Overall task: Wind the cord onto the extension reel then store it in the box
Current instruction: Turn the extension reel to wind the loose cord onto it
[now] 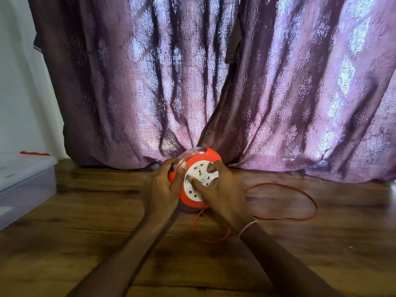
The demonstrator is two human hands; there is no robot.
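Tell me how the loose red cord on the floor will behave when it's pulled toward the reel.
The cord is thin and lies in slack loops, so it is probably floppy and light. On the smooth wooden floor it should slide easily. The small loop below the reel might tighten into a kink.

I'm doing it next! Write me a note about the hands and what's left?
Left hand grips the reel by its left rim.
Right hand holds its right side, thumb on the white socket face.
Cord lies in loose loops on the floor, right of the reel.
Box: far left, apart from the reel.
Left to do: wind the loose cord in, then put the reel in the box.
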